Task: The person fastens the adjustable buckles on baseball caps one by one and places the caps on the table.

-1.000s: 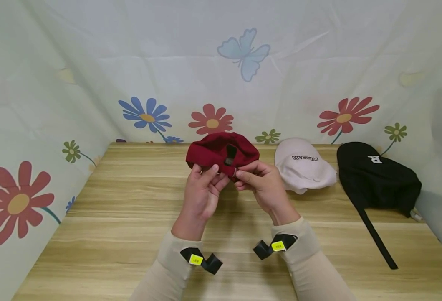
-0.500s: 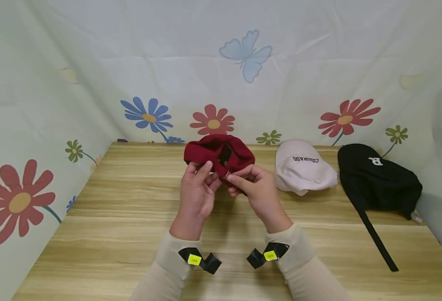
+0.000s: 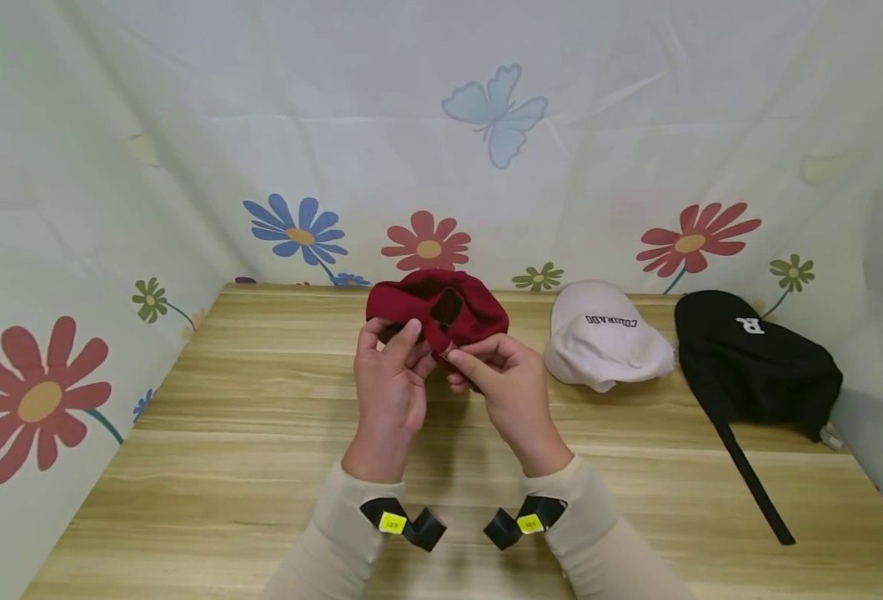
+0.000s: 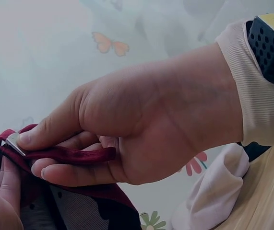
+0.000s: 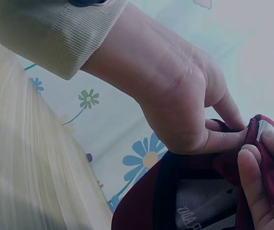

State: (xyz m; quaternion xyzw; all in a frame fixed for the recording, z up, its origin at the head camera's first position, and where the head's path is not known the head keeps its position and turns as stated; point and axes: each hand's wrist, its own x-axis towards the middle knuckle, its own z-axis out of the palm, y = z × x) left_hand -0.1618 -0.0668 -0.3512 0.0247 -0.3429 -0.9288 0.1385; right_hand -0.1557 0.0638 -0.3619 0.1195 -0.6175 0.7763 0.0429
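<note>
Left hand [image 3: 391,387]: While its thumb presses on the metal buckle [image 4: 15,142], the curled fingers pinch the dark red strap [image 4: 79,154], whose free end lies across them.
Right hand [image 3: 514,387]: thumb and fingers closed narrowly on the same strap, just beside the buckle.
Red cap [image 3: 480,307]: held by its strap between both hands, over the far part of the table, back opening toward the person; patterned lining shows inside.
White cap [image 3: 608,337]: on the table, just right of the red one, dark lettering on its front.
Black cap [image 3: 767,362]: farther right, white R, long strap trailing toward the near edge.
Table [image 3: 223,450]: pale, streaked wood grain.
Backdrop [image 3: 336,92]: whitish cloth printed with flowers and a blue butterfly.
</note>
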